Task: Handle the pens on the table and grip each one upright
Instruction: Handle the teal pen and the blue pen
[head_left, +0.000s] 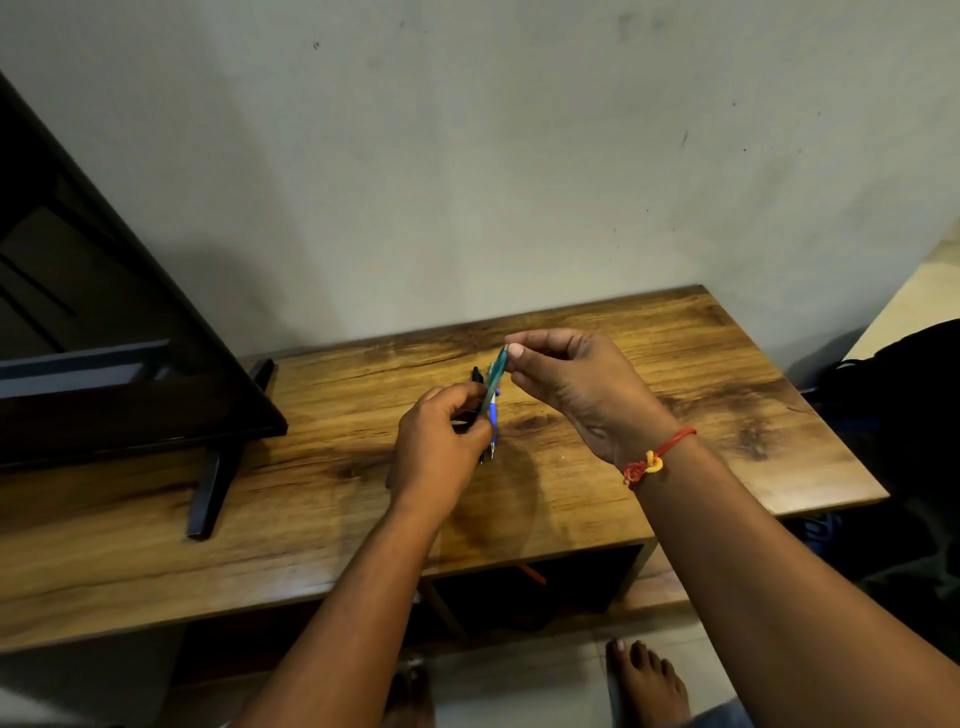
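A teal pen (496, 375) is held tilted above the wooden table (675, 415). My right hand (576, 387) pinches its upper end between thumb and fingers. My left hand (441, 447) is closed around its lower part together with other pens: a blue-and-white pen (493, 423) and a black pen (476, 375) stick out above and below the fist. The pens' tips point down toward the table. How many pens are in my left hand is hidden by the fingers.
A black television (104, 338) on a slanted stand leg (210, 493) fills the table's left side. A plain wall rises behind. A dark bag (904, 405) sits off the right edge. Under the table is an open shelf; bare feet (649, 680) stand on the floor.
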